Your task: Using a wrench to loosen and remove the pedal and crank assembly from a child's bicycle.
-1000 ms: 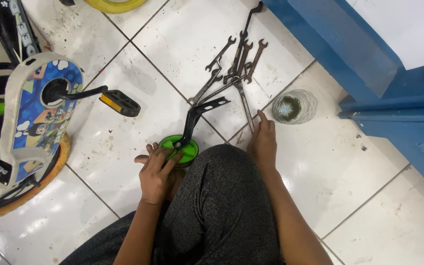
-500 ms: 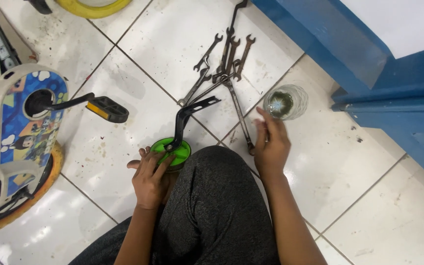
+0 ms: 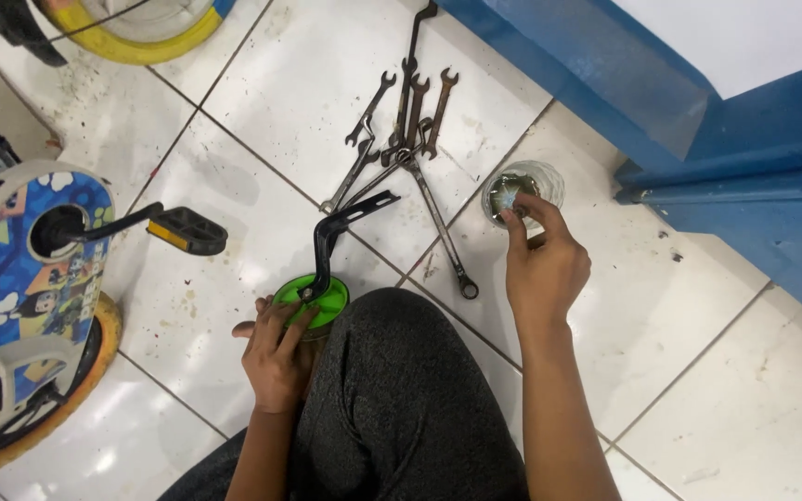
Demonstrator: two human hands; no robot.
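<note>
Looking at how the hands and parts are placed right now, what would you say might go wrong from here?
1. The right hand reaches into the small clear cup on smooth tile; a nudge could tip it and scatter whatever is inside.
2. The left hand alone steadies the green training wheel, whose black bracket sticks out; it may swing or slip.
3. The loose wrenches lie close by, easily knocked.

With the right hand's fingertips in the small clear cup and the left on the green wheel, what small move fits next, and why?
Probably lift the right hand clear of the clear cup with whatever small part it has pinched. Its fingertips sit at the cup's mouth, while the left hand steadies the green wheel with its black bracket against the knee. The pinched item is too small to identify.
</note>
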